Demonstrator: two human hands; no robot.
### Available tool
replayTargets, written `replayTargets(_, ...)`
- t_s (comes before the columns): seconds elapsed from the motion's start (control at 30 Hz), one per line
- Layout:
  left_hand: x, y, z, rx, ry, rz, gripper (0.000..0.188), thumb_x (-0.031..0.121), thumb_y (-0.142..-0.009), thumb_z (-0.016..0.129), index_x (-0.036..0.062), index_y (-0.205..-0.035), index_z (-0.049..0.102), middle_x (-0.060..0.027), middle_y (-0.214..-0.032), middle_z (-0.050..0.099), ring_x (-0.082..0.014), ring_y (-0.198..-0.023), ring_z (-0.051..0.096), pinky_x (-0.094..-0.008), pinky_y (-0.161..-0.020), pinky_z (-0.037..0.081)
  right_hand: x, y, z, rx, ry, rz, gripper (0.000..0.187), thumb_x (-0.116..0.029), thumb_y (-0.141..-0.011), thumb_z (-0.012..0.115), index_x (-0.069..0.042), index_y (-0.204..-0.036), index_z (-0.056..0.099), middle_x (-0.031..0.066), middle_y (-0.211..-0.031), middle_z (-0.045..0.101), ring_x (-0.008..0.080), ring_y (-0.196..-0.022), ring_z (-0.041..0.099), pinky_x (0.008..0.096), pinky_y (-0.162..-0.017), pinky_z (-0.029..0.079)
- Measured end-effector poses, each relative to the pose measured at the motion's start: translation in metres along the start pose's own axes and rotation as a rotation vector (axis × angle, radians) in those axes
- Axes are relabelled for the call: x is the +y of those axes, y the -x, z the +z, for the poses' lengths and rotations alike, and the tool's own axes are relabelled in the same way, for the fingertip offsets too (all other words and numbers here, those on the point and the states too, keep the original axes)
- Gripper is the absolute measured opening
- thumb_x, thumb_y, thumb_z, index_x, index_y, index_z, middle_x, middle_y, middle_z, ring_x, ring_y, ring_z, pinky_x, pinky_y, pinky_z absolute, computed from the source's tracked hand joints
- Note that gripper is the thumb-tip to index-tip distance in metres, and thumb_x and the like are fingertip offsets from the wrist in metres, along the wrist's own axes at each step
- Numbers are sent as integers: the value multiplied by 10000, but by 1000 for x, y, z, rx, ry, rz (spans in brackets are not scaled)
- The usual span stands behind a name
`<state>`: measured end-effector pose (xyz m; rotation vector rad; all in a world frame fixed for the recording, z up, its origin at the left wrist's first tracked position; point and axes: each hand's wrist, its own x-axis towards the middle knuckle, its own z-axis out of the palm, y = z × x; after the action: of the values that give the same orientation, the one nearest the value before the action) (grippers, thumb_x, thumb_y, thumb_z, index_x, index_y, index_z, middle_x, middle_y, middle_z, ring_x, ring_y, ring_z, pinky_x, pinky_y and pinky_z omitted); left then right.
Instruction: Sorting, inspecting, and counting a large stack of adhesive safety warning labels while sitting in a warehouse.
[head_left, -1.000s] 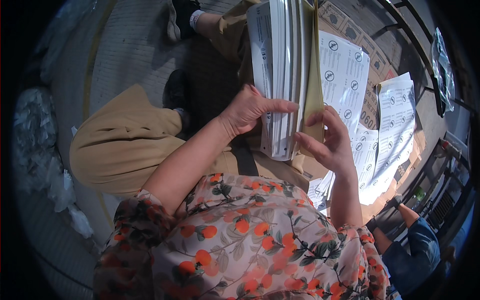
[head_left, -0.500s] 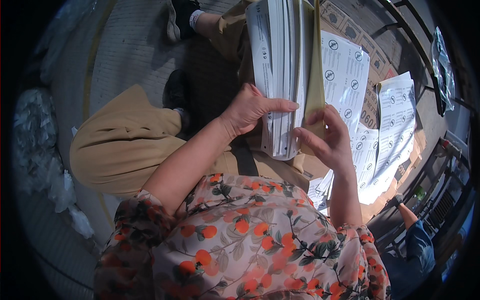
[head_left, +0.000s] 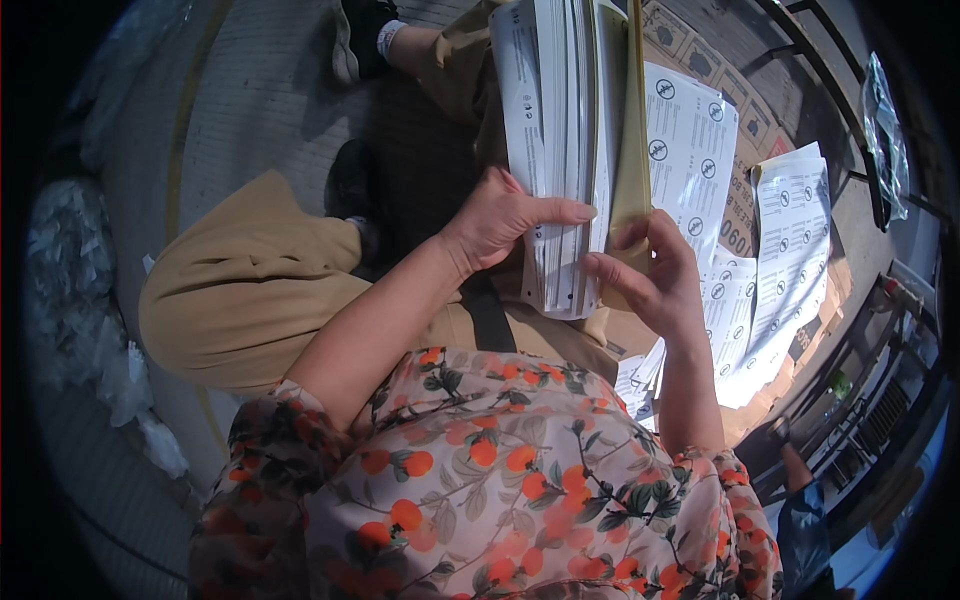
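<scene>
A thick stack of white printed sheets [head_left: 560, 120] stands on edge over my lap, its layers slightly fanned. My left hand [head_left: 505, 215] is closed round the stack's left side, thumb laid across the sheet edges and fingers hidden behind. Along the right side of the stack run yellowish sheets [head_left: 630, 110], bent a little away from the white ones. My right hand [head_left: 660, 275] holds these near their lower end, with the thumb toward the stack and the fingers curled at the right face.
Printed white sheets [head_left: 690, 150] and another pile of sheets [head_left: 785, 250] lie on brown cardboard [head_left: 740, 195] to the right. Dark metal bars [head_left: 840, 90] stand beyond. Clear plastic bags [head_left: 75, 280] heap at the far left. Another person's arm [head_left: 795, 465] shows at lower right.
My hands and the stack stay almost in place; the right thumb has shifted slightly left. The other person at lower right has moved down and to the left.
</scene>
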<state>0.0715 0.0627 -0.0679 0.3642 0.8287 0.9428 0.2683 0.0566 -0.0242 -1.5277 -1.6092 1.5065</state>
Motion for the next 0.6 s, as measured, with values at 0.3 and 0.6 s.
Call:
replayTargets(0.3, -4, 7, -5, 12, -30, -23, 387, 28, -727, 713, 4, -1091, 582, -92, -1010, 644, -168, -900, 635, -296, -817, 519, 0, 3, -6, -175, 151, -241, 513, -181, -562, 853, -53, -944, 536, 105, -1056, 471, 221, -931, 534, 306, -805, 455)
replayTargets(0.6, 0, 15, -7, 30, -60, -67, 454, 1, -696, 719, 2, -1123, 565, -93, -1041, 634, -178, -937, 623, -316, -855, 499, -6, 15, 7, -191, 357, -232, 547, -136, -542, 836, -79, -997, 539, 169, -1159, 421, 345, -1053, 515, 392, -833, 503)
